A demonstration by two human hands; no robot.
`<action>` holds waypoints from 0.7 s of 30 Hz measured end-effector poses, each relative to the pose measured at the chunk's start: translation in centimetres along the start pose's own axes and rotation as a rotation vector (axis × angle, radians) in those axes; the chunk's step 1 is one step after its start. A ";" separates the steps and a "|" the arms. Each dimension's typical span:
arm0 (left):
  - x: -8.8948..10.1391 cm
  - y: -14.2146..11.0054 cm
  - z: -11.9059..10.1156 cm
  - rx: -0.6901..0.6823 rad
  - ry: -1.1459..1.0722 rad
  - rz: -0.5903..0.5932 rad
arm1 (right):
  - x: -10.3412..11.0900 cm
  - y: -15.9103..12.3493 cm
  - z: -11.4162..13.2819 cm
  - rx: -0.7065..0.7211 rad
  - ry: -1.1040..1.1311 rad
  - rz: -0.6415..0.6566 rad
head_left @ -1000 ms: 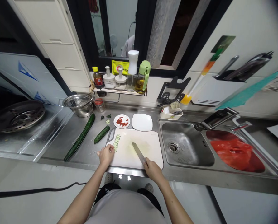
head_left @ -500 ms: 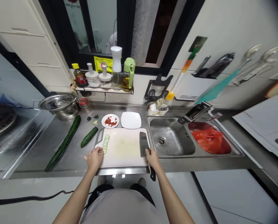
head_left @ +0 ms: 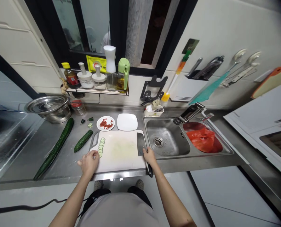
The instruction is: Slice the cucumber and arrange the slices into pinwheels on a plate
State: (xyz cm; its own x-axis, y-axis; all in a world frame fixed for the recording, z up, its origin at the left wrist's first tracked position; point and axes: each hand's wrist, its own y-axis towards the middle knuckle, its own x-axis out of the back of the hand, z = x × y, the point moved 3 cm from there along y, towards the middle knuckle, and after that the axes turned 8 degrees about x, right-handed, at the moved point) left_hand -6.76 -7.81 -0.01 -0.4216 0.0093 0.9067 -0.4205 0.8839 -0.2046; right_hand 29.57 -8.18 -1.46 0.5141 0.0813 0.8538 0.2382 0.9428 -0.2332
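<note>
A white cutting board (head_left: 121,151) lies on the steel counter with a row of cucumber slices (head_left: 101,146) near its left edge. My left hand (head_left: 88,163) rests at the board's lower left corner, fingers curled beside the slices, holding nothing that I can see. My right hand (head_left: 149,156) lies on the cleaver (head_left: 141,147), which rests flat on the board's right edge with its black handle sticking out over the counter front. A half cucumber (head_left: 83,140) and a long whole cucumber (head_left: 53,149) lie left of the board.
Behind the board stand a small plate of red chopped bits (head_left: 105,123) and a white square plate (head_left: 127,122). A steel pot (head_left: 48,108) sits at the left, a spice rack (head_left: 95,82) on the wall. The sink (head_left: 166,142) with a red basin (head_left: 203,140) is to the right.
The cleaver went from tilted over the board's middle to lying flat at the right edge, my right hand going with it. The view has swung to the right. My left hand stayed.
</note>
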 end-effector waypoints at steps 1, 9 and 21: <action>0.0 0.0 -0.1 0.000 -0.003 -0.002 | 0.2 -0.1 0.2 -0.010 -0.043 0.012; -0.1 0.2 -0.7 0.002 -0.033 0.007 | 1.9 -0.9 2.1 -0.013 -0.239 0.079; -0.1 0.6 -4.0 -0.050 -0.101 -0.033 | 2.2 -0.7 3.4 0.008 -0.390 0.166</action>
State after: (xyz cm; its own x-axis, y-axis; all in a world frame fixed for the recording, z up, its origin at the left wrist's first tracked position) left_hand -3.71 -5.40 1.23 -0.4879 -0.0651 0.8705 -0.3960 0.9052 -0.1542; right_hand 27.69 -7.60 2.15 0.1938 0.3471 0.9176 0.1716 0.9089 -0.3801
